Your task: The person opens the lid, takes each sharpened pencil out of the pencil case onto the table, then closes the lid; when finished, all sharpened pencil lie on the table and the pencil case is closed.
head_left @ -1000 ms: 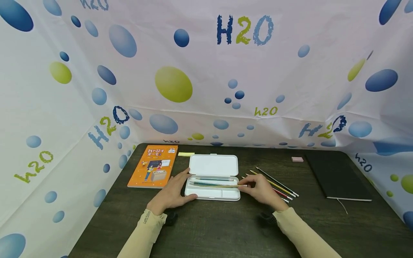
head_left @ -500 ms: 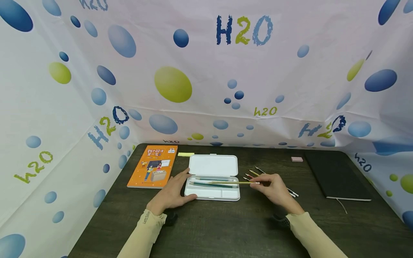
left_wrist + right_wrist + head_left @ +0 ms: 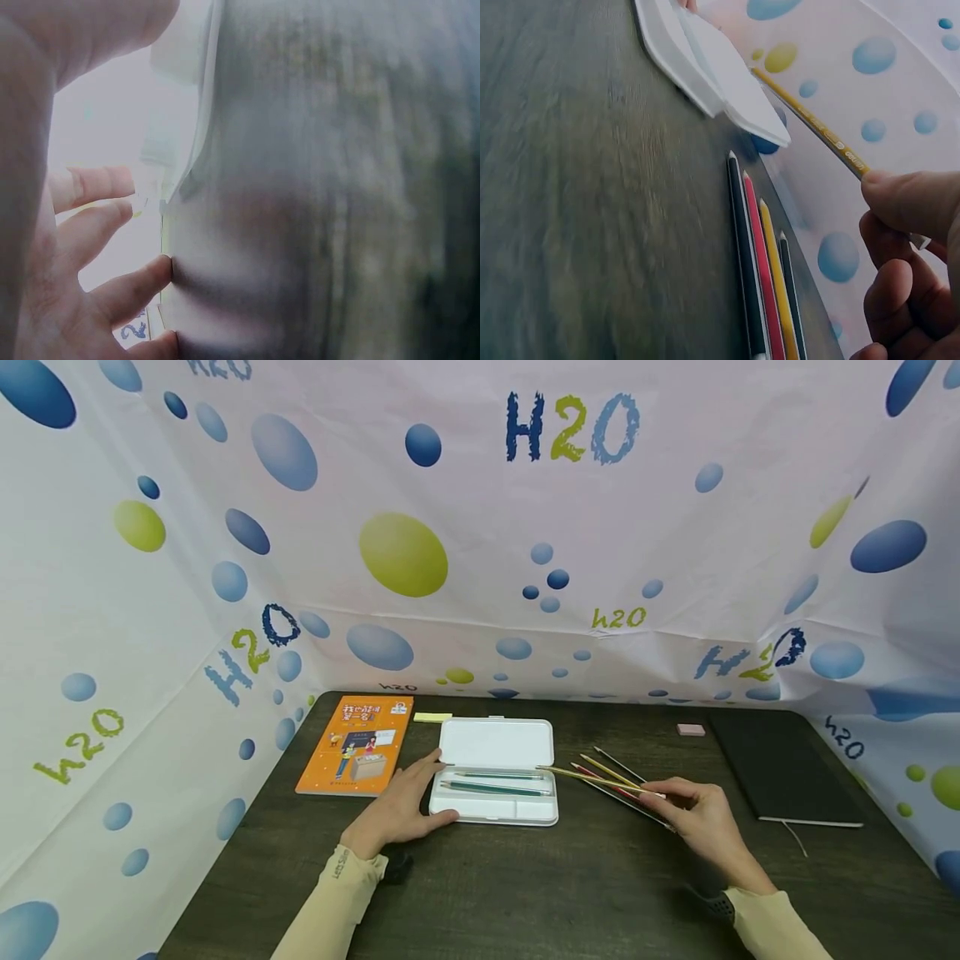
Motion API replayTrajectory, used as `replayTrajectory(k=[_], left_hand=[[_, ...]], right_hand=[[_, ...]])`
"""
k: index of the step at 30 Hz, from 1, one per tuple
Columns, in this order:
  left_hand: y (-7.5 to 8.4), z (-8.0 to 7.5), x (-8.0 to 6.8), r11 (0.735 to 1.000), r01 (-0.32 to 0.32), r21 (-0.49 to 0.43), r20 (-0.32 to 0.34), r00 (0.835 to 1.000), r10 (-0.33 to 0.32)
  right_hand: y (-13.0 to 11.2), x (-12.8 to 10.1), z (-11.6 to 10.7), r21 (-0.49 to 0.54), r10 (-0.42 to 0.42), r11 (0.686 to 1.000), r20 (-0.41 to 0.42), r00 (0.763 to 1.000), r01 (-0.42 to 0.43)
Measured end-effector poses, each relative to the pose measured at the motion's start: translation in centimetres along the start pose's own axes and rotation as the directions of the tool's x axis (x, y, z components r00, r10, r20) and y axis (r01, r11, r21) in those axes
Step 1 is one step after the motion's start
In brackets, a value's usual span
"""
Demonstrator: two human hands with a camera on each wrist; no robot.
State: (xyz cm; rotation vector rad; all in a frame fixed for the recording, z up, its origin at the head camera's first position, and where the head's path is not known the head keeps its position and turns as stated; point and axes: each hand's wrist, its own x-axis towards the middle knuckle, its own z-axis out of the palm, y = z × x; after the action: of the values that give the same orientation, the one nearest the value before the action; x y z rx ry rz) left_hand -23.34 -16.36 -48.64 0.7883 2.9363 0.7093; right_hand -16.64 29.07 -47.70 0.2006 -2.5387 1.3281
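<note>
A white pencil case (image 3: 495,745) lies with its lid laid back, and two green pencils (image 3: 495,789) are in its tray. My left hand (image 3: 401,806) rests at the case's left side, fingers spread and thumb along the front corner. Between thumb and fingers, my right hand (image 3: 697,822) pinches a yellow pencil (image 3: 814,124) near its white end. The pencil's other end points left to the case's right edge in the head view. Below the held pencil, several loose pencils (image 3: 751,255), dark, red and yellow, lie side by side on the table.
An orange book (image 3: 356,747) lies to the left of the case, with a yellow strip (image 3: 432,717) behind. At the right are a pink eraser (image 3: 691,730) and a black notebook (image 3: 783,768) on the dark table (image 3: 517,893). Printed sheeting (image 3: 480,527) encloses the back and sides.
My right hand has moved right and toward me, drawing the yellow pencil from over the case to above the loose pencils. The left hand stays put.
</note>
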Motion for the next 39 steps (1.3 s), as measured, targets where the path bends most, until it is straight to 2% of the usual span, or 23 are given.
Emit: replayTrajectory(k=[10, 14, 18, 23, 28, 33, 39], left_hand=[[-0.1, 0.0, 0.1, 1.000, 0.003, 0.001, 0.000, 1.000, -0.003], [0.0, 0.0, 0.1, 1.000, 0.006, 0.005, -0.001, 1.000, -0.006], [0.1, -0.1, 0.0, 1.000, 0.003, 0.001, -0.003, 1.000, -0.003], [0.2, -0.2, 0.0, 1.000, -0.004, -0.005, -0.004, 1.000, 0.004], [0.1, -0.2, 0.0, 1.000, -0.001, -0.002, 0.000, 1.000, 0.001], [0.1, -0.2, 0.0, 1.000, -0.002, -0.006, -0.001, 1.000, 0.002], [0.2, -0.3, -0.1, 1.000, -0.004, -0.017, -0.001, 1.000, 0.004]], right_hand=[[0.9, -2.1, -1.1, -0.113, 0.071, 0.990, -0.088, 0.994, -0.081], [1.2, -2.6, -0.8, -0.151, 0.014, 0.988, -0.108, 0.994, -0.030], [1.4, -2.8, -0.4, -0.200, -0.078, 0.978, -0.129, 0.989, 0.051], [1.0, -2.9, -0.1, -0.322, -0.190, 0.935, -0.103, 0.976, 0.148], [0.8, -3.0, 0.1, -0.409, -0.249, 0.890, -0.059, 0.967, 0.204], [0.9, -2.9, 0.2, -0.442, -0.257, 0.869, -0.018, 0.966, 0.223], [0.9, -2.6, 0.2, -0.480, -0.210, 0.854, 0.041, 0.977, 0.204]])
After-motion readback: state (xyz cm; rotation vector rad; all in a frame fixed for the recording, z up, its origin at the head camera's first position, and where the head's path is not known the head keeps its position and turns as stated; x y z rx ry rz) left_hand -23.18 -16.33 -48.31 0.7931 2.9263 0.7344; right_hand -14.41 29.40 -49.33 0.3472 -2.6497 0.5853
